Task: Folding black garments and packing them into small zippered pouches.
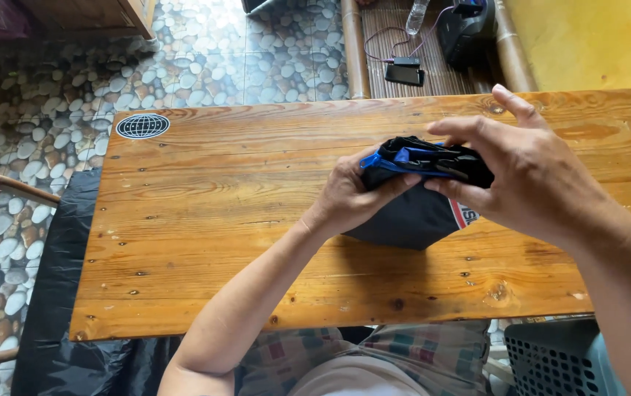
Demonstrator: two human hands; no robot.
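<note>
Fingers (453, 129) of the right hand (528, 176) curl over the top of a folded dark cloth (414, 213), pinching its blue-edged bundle; the left hand (348, 199) grips its left end. Its long axis runs left-right between both hands, just above the counter (205, 220).

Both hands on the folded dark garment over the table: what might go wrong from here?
1. The left hand and right hand pinch only the top of the folded black and blue garment; its lower part hangs loose and may unfold.
2. It sits toward the right part of the wooden plank table, so a dropped bundle could slide off.
</note>
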